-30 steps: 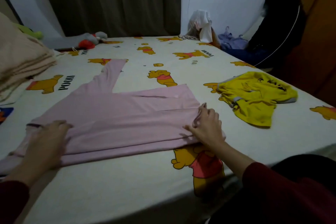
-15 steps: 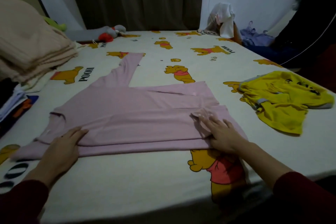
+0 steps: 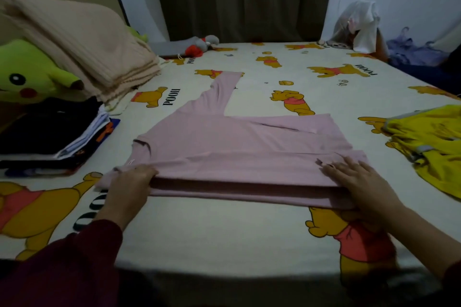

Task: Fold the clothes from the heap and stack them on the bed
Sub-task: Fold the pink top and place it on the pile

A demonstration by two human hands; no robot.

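My left hand (image 3: 127,187) grasps the pink shirt (image 3: 239,154) hem near the bed (image 3: 224,239) front edge; my right hand (image 3: 359,182) lies flat, released, on it.

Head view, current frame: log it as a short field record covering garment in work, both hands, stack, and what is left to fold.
garment: pink long-sleeved top, flat on the bed, near side folded over, far sleeve stretched out
left hand: grips the near fold at the collar end
right hand: fingers flat on the hem end
stack: folded dark clothes at left, beside a beige blanket
unfolded: yellow garment crumpled at right
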